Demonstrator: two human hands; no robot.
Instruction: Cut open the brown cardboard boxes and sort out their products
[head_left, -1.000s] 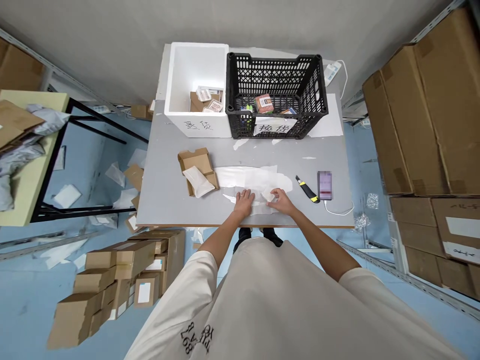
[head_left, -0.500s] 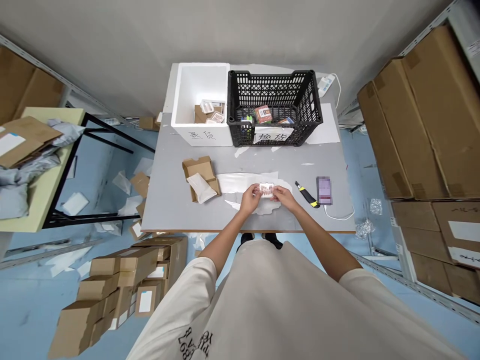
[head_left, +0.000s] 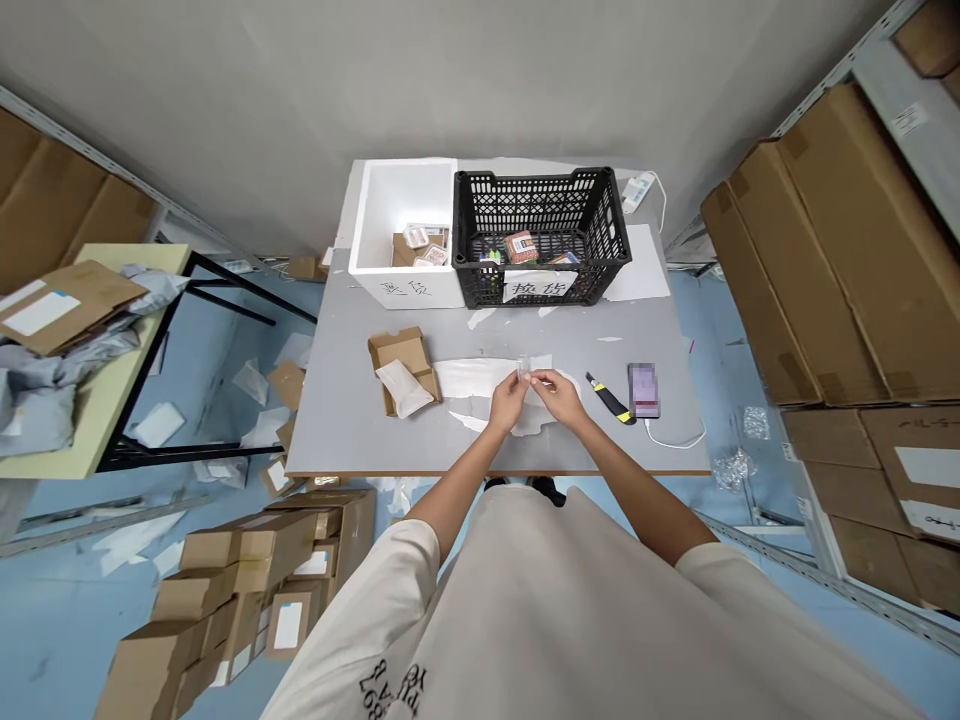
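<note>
Between my hands, above the front middle of the table, is a small clear plastic case, turned so that only a narrow side shows. My left hand pinches it from the left. The fingers of my right hand are closed at its right lower edge, and the two hands nearly touch. My fingertips hide part of the case, and its contents cannot be made out. Under the hands lies torn white paper. To the left, an open cardboard box has a white pouch lying across it.
A yellow-black utility knife and a phone on a cable lie at the right. Behind stand a white foam box and a black crate, both holding small packages. Stacked cartons fill the floor at left.
The plastic case was flat with pinkish contents showing; now it is turned to a narrow side. My hands have drawn closer together. The whole view has shifted slightly.
</note>
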